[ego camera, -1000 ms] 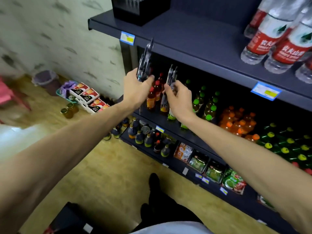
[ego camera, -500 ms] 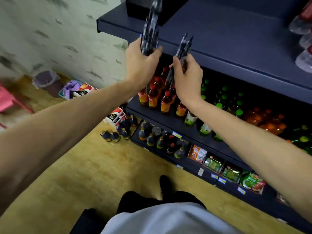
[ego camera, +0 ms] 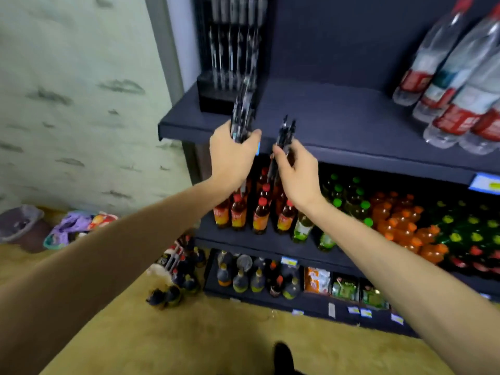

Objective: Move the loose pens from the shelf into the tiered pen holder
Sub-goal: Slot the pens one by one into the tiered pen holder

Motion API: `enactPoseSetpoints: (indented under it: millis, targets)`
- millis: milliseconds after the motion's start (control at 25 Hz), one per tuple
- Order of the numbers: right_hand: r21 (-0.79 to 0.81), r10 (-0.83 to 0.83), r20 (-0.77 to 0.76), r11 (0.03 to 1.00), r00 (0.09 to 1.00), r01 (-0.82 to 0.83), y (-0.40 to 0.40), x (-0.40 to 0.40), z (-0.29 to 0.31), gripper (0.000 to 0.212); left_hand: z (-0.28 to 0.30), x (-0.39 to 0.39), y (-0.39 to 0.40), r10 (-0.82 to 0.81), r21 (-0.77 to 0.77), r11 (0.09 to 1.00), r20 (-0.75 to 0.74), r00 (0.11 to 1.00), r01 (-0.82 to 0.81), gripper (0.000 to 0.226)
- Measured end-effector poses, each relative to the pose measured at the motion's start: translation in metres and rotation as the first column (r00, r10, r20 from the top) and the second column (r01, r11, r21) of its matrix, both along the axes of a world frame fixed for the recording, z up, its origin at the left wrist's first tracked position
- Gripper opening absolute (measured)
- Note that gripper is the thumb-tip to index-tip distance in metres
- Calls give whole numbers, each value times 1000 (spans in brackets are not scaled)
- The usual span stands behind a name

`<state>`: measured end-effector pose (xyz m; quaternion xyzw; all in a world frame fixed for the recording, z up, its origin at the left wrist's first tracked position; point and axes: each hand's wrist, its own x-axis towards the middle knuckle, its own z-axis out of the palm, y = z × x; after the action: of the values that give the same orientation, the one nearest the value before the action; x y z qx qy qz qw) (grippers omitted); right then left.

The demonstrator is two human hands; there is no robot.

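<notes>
The left hand [ego camera: 232, 155] grips a bundle of pens [ego camera: 243, 109]; the right hand [ego camera: 297, 171] pinches fewer pens [ego camera: 284, 133], near the pen holder [ego camera: 230, 58] on the shelf [ego camera: 338, 123].

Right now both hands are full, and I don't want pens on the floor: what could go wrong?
The left hand grips a bundle of pens, so some may slip when feeding the tiered pen holder. The right hand pinches fewer pens above the drink bottles; a dropped pen could fall among them.
</notes>
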<state>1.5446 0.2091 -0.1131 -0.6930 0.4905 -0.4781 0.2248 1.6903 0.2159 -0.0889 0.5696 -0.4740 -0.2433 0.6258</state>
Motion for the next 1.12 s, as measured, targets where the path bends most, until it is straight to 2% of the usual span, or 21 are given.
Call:
enactPoseSetpoints:
  millis: [160, 280, 480, 600, 720, 840, 920, 1040, 1120]
  targets:
    - [-10, -5, 117, 1000, 993, 7, -24, 2, 56, 32, 56, 7, -24, -103, -95, 991, -37, 994, 99, 20]
    - [-31, -27, 241, 999, 970, 36, -43, 12, 86, 36, 101, 8, -46, -100, -160, 983, -83, 991, 86, 20]
    - [-90, 59, 314, 995, 948, -32, -71, 18, 112, 33, 131, 6, -81, -153, -219, 968, -131, 980, 121, 30]
    - [-66, 53, 365, 997, 929, -31, -95, 20, 133, 32, 149, 14, -97, -116, -207, 974, -115, 987, 90, 29]
    - [-76, 38, 388, 997, 921, -9, -120, 27, 156, 19, 173, 39, -119, -68, -208, 977, -102, 992, 46, 27]
    - [-83, 39, 362, 996, 931, -9, -141, 36, 174, 11, 191, 71, -145, -44, -218, 976, -183, 982, 4, 15]
    - [-81, 31, 329, 997, 944, -5, -151, 41, 181, 19, 199, 90, -161, -22, -205, 978, -252, 967, -31, 30]
    - [-105, 12, 230, 994, 973, 13, -156, 57, 181, 36, 202, 113, -180, -36, -202, 979, -252, 967, -16, 18]
    - [-121, 1, 129, 993, 992, 15, -154, 70, 176, 32, 191, 126, -193, -76, -177, 984, -231, 970, 35, 17]
